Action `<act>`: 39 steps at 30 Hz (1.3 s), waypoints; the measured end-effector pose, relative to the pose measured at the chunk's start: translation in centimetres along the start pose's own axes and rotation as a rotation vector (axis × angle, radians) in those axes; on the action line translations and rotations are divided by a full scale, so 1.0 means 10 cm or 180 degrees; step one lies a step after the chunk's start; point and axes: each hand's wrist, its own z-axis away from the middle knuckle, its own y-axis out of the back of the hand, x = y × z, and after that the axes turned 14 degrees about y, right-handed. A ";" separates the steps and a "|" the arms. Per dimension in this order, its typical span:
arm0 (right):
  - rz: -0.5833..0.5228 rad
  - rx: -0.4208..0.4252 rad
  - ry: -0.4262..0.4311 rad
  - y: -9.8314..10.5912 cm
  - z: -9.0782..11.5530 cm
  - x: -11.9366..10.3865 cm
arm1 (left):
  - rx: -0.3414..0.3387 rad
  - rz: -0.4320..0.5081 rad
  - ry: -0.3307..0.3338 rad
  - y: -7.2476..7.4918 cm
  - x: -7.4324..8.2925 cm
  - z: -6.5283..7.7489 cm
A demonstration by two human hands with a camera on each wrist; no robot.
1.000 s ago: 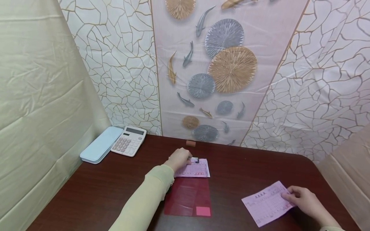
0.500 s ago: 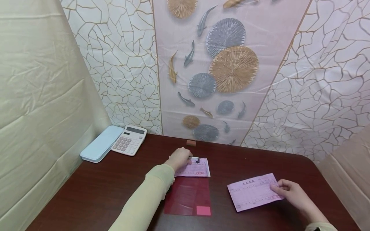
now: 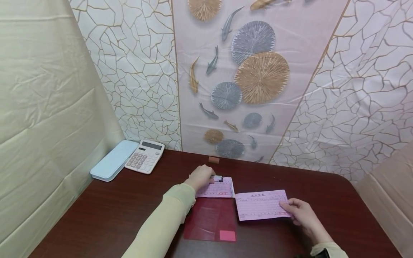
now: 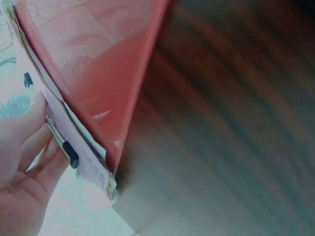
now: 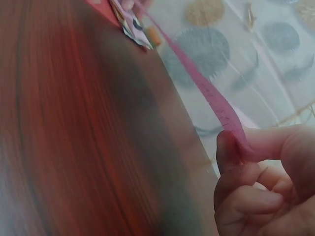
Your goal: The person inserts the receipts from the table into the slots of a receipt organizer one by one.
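A see-through red clipboard (image 3: 208,220) lies on the table, bearing a stack of pink printed slips (image 3: 222,190) under a metal clip (image 3: 218,178) with black ends. My left hand (image 3: 200,176) holds the clip at the top; in the left wrist view, thumb and fingers (image 4: 47,179) are at the clip over the layered paper edges. With thumb and fingers, my right hand (image 3: 303,214) pinches a single pink slip (image 3: 258,206) by its right end. The slip's left edge is close beside the stack. The right wrist view shows this slip (image 5: 211,98) nearly edge-on.
At the back left, a white calculator (image 3: 144,157) lies next to a light blue case (image 3: 113,161). A small brown block (image 3: 213,159) sits at the table's back edge. Patterned cloth (image 3: 227,95) hangs behind the dark wooden table (image 3: 309,182).
My right hand has moved left with the pink slip, from well right of the clipboard to beside the stack, and the slip has turned level. My left hand stays at the clip.
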 end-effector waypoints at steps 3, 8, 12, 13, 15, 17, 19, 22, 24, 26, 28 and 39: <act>-0.0020 -0.0024 -0.0010 -0.10 -0.02 0.00 | -0.0023 0.0010 0.0021 0.00 0.00 0.00; -0.0103 -0.0007 -0.0014 -0.24 -0.06 -0.03 | -0.0028 -0.0026 0.0048 0.02 0.00 0.01; -0.0236 0.0034 -0.0011 -0.34 -0.09 -0.06 | -0.0037 -0.0025 0.0071 0.04 0.01 0.02; -0.0282 0.0047 -0.0008 -0.36 -0.10 -0.07 | -0.0039 -0.0018 0.0071 0.04 0.01 0.02; -0.0394 0.0055 0.0009 -0.40 -0.11 -0.09 | -0.0044 -0.0015 0.0067 0.04 0.02 0.03; -0.0518 0.0043 0.0045 -0.44 -0.12 -0.11 | -0.0050 -0.0016 0.0062 0.04 0.03 0.03; -0.0628 0.0015 0.0076 -0.48 -0.13 -0.13 | -0.0029 -0.0053 0.0046 0.03 0.03 0.02; -0.0663 -0.0007 0.0094 -0.56 -0.16 -0.16 | 0.0006 -0.0084 0.0033 0.02 0.03 0.01; -0.0618 0.0024 0.0058 -0.62 -0.17 -0.16 | 0.0032 -0.0097 0.0027 0.01 0.03 0.00; -0.0542 0.0067 0.0011 -0.69 -0.19 -0.16 | 0.0036 -0.0094 0.0024 0.01 0.02 0.00; -0.0472 0.0101 -0.0027 -0.77 -0.21 -0.16 | 0.0036 -0.0087 0.0019 0.01 0.02 -0.01; -0.0400 0.0235 -0.0009 -1.21 -0.28 -0.19 | -0.0045 -0.0036 0.0043 0.01 0.02 0.00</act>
